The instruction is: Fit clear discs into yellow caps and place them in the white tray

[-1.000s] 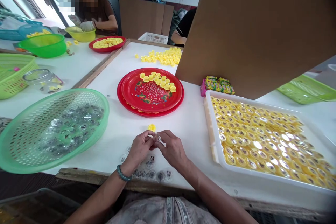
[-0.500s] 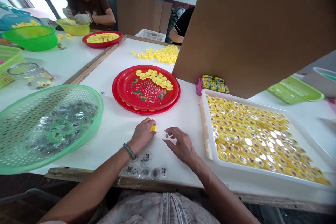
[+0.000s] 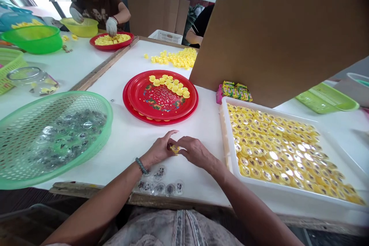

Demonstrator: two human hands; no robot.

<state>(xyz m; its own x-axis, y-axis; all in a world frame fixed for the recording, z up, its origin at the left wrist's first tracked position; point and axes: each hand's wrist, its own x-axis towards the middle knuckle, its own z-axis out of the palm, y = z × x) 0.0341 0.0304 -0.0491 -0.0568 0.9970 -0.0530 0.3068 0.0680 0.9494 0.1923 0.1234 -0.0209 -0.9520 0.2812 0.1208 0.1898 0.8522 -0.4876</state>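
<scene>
Right hand [image 3: 196, 152] has closed in beside left hand [image 3: 159, 150], both pinching one yellow cap [image 3: 175, 148], probably best squeezed evenly.

A bracelet of round, grey-green beads [image 3: 142, 165] circled the wrist of the left hand [image 3: 160, 150], and both forearms [image 3: 242, 196] were bare. Past the near edge of the bench [image 3: 127, 138] showed a mottled grey-brown garment [image 3: 152, 230] with paler lengthwise bands [image 3: 178, 228] down its middle.

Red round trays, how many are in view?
3: a patterned tray stacked on a lower tray near the centre, and a far tray at upper left. More may be hidden underneath.
</scene>
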